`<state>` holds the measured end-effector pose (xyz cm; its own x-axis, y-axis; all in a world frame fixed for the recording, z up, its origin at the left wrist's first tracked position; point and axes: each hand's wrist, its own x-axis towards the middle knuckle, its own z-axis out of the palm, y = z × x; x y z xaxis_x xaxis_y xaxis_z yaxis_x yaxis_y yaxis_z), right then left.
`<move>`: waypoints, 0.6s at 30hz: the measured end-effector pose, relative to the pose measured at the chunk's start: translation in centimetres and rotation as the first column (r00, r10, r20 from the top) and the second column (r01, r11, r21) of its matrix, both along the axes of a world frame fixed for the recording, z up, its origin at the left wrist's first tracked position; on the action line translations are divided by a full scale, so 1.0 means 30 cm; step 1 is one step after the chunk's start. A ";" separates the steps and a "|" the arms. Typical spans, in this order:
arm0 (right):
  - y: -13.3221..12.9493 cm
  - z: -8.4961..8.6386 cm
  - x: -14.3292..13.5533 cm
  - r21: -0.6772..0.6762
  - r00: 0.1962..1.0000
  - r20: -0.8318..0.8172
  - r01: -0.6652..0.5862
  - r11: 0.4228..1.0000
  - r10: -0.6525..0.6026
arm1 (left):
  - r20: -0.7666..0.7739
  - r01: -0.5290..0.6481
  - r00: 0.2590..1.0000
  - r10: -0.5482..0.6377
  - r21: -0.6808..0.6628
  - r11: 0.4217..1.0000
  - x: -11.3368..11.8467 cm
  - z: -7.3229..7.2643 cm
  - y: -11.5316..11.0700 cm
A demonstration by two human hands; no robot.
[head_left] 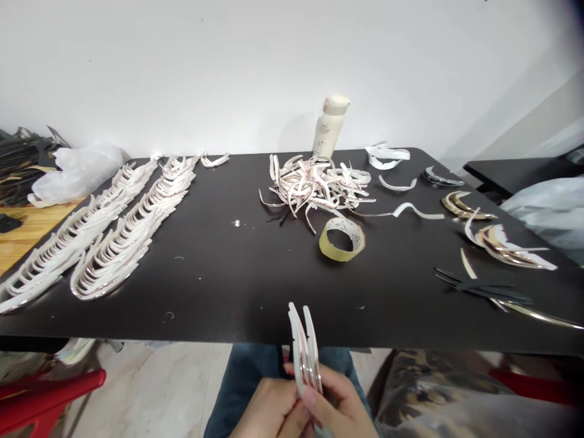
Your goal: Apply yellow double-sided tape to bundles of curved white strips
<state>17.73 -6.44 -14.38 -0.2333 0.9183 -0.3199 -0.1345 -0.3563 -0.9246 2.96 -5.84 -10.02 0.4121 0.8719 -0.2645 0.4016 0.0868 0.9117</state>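
Note:
Several curved white strips with shiny rose-gold edges [303, 347] stand upright in a small bundle at the table's front edge, above my lap. Closed round the lower part of this bundle is my right hand [340, 404], its thumb pressed on the front strip. My left hand [274, 401] is also closed, its fingers pinching the strips from the left near their lower end. My fingers hide most of the bundle's bottom. Beyond the hands, a tangled pile of similar strips [314, 182] lies at the back middle of the dark table [219, 255].
Two long rows of nested strips [123, 249] run along the left. A yellowish tape roll [333, 243] lies before the pile, and a cream bottle [331, 128] stands behind it. Gold trim pieces [502, 246] and black strips [483, 289] lie at right. A red stool [50, 401] is lower left.

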 end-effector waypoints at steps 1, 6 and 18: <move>0.001 -0.010 -0.019 -0.094 0.998 -0.065 -0.008 0.996 0.002 | 0.004 0.020 1.000 -0.020 -0.011 1.000 0.002 -0.008 0.006; 0.021 -0.043 -0.065 -0.138 0.981 -0.173 0.063 0.988 -0.086 | 0.166 0.043 0.985 -0.042 -0.004 0.999 -0.016 -0.042 0.043; 0.036 -0.006 -0.071 -0.239 0.980 -0.139 0.110 0.965 -0.146 | 0.000 -0.114 0.993 0.115 -0.050 0.992 0.008 -0.150 -0.032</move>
